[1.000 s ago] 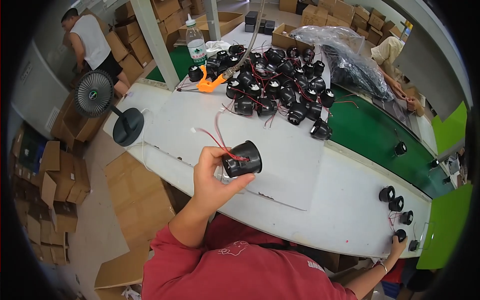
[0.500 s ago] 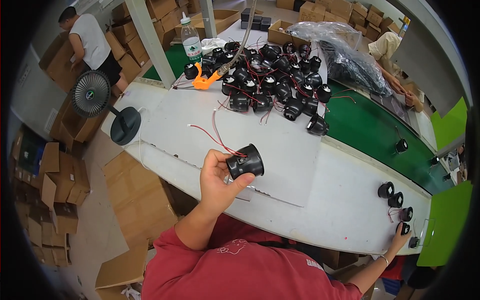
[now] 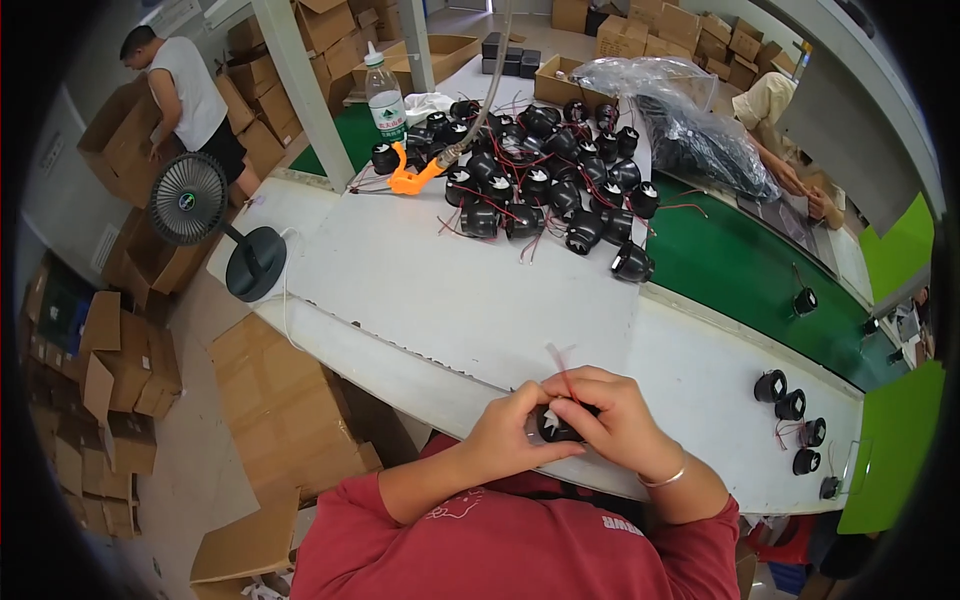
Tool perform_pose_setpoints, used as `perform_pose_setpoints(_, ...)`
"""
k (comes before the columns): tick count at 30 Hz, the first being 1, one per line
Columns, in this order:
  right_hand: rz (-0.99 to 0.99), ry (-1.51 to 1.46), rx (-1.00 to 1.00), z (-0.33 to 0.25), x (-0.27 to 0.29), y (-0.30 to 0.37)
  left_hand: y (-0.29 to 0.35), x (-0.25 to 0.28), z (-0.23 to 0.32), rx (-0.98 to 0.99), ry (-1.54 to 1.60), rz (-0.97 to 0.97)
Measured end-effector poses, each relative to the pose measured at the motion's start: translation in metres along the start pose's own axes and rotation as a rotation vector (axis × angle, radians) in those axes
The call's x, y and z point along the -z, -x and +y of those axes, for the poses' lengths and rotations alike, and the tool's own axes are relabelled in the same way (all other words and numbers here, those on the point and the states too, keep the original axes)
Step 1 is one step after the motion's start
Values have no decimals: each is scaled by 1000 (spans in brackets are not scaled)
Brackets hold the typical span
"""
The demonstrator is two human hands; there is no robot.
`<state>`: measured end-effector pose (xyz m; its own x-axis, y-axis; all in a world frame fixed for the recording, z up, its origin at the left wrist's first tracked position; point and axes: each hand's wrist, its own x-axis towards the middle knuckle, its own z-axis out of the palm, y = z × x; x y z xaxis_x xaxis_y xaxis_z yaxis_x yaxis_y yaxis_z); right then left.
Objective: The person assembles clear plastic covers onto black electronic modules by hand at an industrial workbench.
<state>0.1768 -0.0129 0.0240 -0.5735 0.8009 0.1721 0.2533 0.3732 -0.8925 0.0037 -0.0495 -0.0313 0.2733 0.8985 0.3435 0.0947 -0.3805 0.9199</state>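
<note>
In front of my body, near the front edge of the white worktable, I hold a black cup-shaped housing (image 3: 551,424) with both hands. My left hand (image 3: 503,432) is wrapped round its left side. My right hand (image 3: 630,428), with a bracelet at the wrist, closes on it from the right, fingers at the top by the red wires (image 3: 563,372). The wire ends are blurred. Something white shows inside the housing, while its far side is hidden by my fingers. A row of similar black housings (image 3: 791,404) stands at the right end of the table.
A heap of wired black housings (image 3: 524,222) fills the table's far side. An orange air gun (image 3: 415,180) on a hose lies by it, near a bottle (image 3: 386,100). A fan (image 3: 252,264) stands left. A green conveyor belt (image 3: 715,255) runs on the right; two people are nearby.
My left hand has brought its housing down and to the right, turning it. My right hand has let go of a housing at the far right and joined the left on this one.
</note>
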Motion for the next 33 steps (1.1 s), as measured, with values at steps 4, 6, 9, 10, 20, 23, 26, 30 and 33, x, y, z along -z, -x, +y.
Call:
perform_pose_setpoints(4, 115, -267, -16, 10, -10, -9, 10, 44, 0, 297, 101, -142)
perform_pose_setpoints(6, -122, -92, -80, 9, 0, -16, 9, 69, 10, 411, 513, -280)
perform_pose_setpoints(9, -359, 106, -82, 9, -11, -18, 3, 66, 13, 419, 959, -390)
perform_pose_setpoints(10, -362, 176, -94, 2, -15, -20, 2, 63, 8, 391, 927, -445)
perform_pose_setpoints(20, -268, -288, -202, 14, -23, -9, 11, 65, -9, 558, 1381, -393)
perform_pose_setpoints(23, -248, -379, -164, 20, -32, -6, 12, 71, -8, 533, 1370, -441)
perform_pose_setpoints(26, -202, -339, -230, 8, -23, -9, 16, 76, -3, 495, 1290, -402)
perform_pose_setpoints(30, 211, 312, 221, 1, -21, -16, 15, 71, -9, 395, 1316, 179)
perform_pose_setpoints(33, 284, 428, 272, -14, -17, -14, 5, 69, -9, 432, 1242, 491)
